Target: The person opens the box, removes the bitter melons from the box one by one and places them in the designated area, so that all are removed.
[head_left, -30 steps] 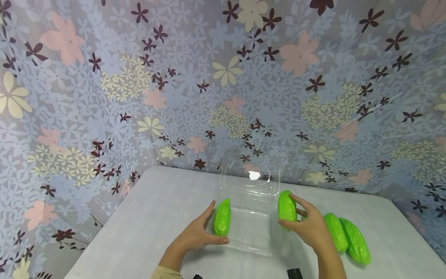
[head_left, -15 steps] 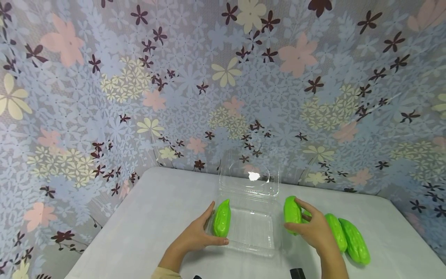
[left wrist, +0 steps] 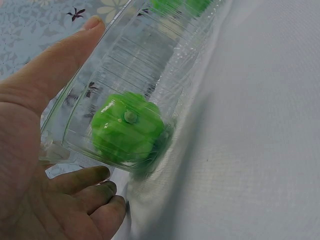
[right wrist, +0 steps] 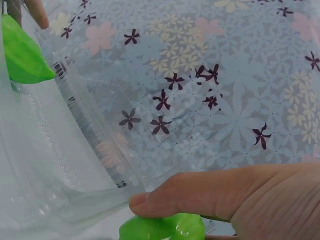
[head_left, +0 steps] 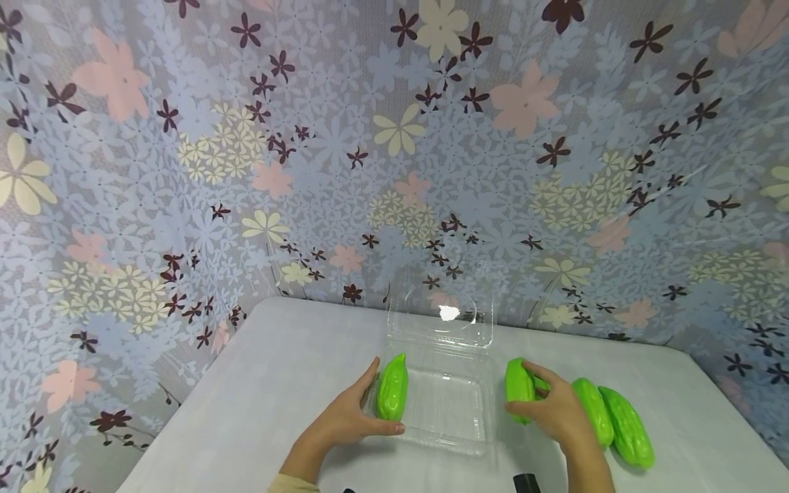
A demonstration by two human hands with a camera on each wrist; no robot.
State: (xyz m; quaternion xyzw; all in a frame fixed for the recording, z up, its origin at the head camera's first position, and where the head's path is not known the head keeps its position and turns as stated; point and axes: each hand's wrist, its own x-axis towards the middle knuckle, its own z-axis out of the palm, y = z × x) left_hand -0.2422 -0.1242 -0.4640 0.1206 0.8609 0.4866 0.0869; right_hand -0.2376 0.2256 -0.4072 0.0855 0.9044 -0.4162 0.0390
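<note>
A clear plastic clamshell box [head_left: 444, 445] stands in front of me, its lid [head_left: 440, 335] raised at the back. One green bitter melon [head_left: 392, 388] lies along its left side, and in the left wrist view that melon [left wrist: 127, 127] shows through the plastic. My left hand [head_left: 345, 411] spans the box's left end, thumb and forefinger spread and touching it. Right of the box, my right hand [head_left: 551, 407] grips another bitter melon [head_left: 520, 390] between thumb and fingers. In the right wrist view the thumb [right wrist: 195, 197] lies on this melon [right wrist: 162, 227].
Two more bitter melons [head_left: 594, 411] lie side by side on the white table [head_left: 296, 356], right of my right hand. Part of another green one [head_left: 542, 385] shows behind my right fingers. A floral-patterned backdrop [head_left: 333, 171] rises behind the table. A black object [head_left: 526, 483] sits at the bottom edge.
My right hand has moved slightly right and toward me with the gripped bitter melon, away from the box. My left hand and the melon in the box stay put.
</note>
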